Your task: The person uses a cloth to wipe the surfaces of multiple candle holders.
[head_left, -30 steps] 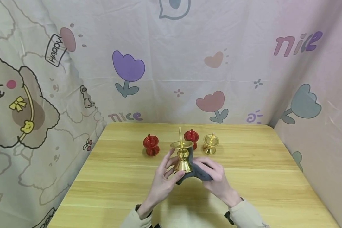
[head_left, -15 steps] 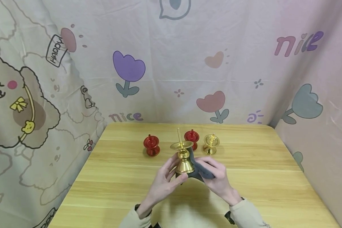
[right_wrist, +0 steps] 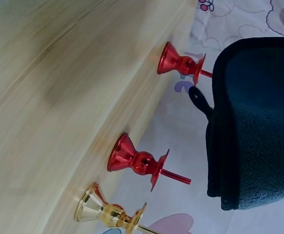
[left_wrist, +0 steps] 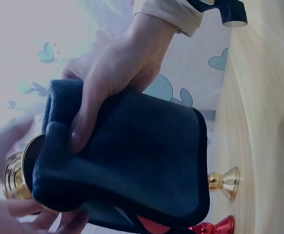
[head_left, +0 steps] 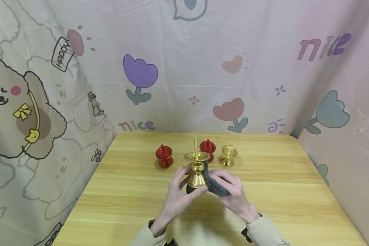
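Note:
A shiny gold candlestick (head_left: 197,180), with a round dish and a thin upright spike, is held up over the table. My left hand (head_left: 178,198) grips it by the flared base, thumb along the front lower edge. Pinched in my right hand (head_left: 232,191) is a folded dark grey-blue cloth (head_left: 218,187), pressed against the candlestick's right side and behind it. In the left wrist view the cloth (left_wrist: 142,151) covers much of the candlestick (left_wrist: 15,178), with the right thumb lying on top. The right wrist view shows the cloth's dark bound edge and a small loop (right_wrist: 199,101).
Behind the hands, two red candlesticks stand on the wooden table (head_left: 120,205): one at the left (head_left: 164,158), the other, a red candlestick (head_left: 207,147), partly hidden by the held one. A smaller gold candlestick (head_left: 228,155) stands to their right. A printed fabric curtain (head_left: 184,68) rises behind the table.
The held candlestick leaned slightly left half a second ago and now stands more upright. My left thumb has slid right along its base. The cloth shifts a little; the standing candlesticks stay put.

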Demonstrator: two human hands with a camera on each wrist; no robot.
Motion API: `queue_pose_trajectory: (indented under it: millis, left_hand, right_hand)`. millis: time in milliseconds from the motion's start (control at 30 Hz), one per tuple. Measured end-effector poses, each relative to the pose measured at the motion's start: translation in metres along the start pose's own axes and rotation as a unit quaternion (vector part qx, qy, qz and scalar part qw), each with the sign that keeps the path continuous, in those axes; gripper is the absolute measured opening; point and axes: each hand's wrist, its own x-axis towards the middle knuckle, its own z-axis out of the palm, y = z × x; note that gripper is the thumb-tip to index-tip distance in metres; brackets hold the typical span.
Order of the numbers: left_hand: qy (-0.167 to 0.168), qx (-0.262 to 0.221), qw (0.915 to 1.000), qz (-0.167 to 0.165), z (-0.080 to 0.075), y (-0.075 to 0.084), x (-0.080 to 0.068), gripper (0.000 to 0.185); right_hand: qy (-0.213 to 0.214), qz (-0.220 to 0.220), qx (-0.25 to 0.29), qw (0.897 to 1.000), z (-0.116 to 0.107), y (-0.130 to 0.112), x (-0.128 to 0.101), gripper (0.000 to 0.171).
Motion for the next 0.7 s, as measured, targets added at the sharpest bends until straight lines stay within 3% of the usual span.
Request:
queue_pose_trajectory:
  millis: [133, 300, 400, 567, 700]
  left_hand:
    - [0.004, -0.020, 0.9997, 0.017, -0.0016, -0.0032, 0.0017, 0.069]
    - [-0.026, -0.062, 0.9977, 0.006, -0.0049, -0.0060, 0.0026, 0.074]
    - [-0.023, -0.038, 0.9989, 0.010, -0.0029, -0.0058, 0.0023, 0.072]
    - [0.016, -0.001, 0.9999, -0.001, 0.0020, -0.0048, 0.0026, 0.074]
    - [-0.001, -0.024, 0.9997, 0.004, 0.0005, -0.0059, 0.0045, 0.073]
  right_hand:
    - [0.015, 0.019, 0.030, 0.999, 0.0007, 0.0019, -0.0025, 0.021]
    - [0.036, 0.047, 0.072, 0.996, 0.0000, 0.0047, -0.0042, 0.022]
    - [0.032, 0.035, 0.042, 0.998, 0.0000, 0.0041, -0.0029, 0.021]
    - [0.017, 0.001, -0.020, 1.000, 0.0018, 0.0012, -0.0009, 0.020]
    - [0.025, 0.011, 0.009, 1.000, 0.0025, 0.0011, -0.0017, 0.019]
